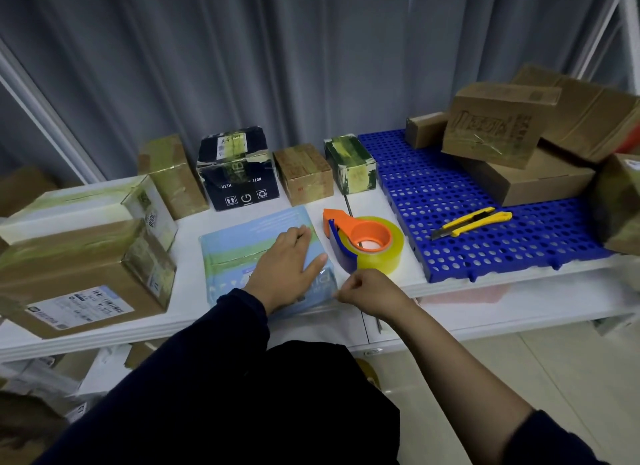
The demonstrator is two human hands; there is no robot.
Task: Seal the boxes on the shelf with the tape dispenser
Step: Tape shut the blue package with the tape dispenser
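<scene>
Head view: left hand lay flat, fingers straight, on the light blue box; beyond it a black box read "WITH" and "SIGN". Right hand curled at the blue box's near corner, grip unclear; tape dispenser sat just beyond it.

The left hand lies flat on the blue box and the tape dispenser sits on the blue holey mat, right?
No. The head view shows the tape dispenser on the white shelf, beside the blue mat. The left hand does lie flat on the blue box.
</scene>
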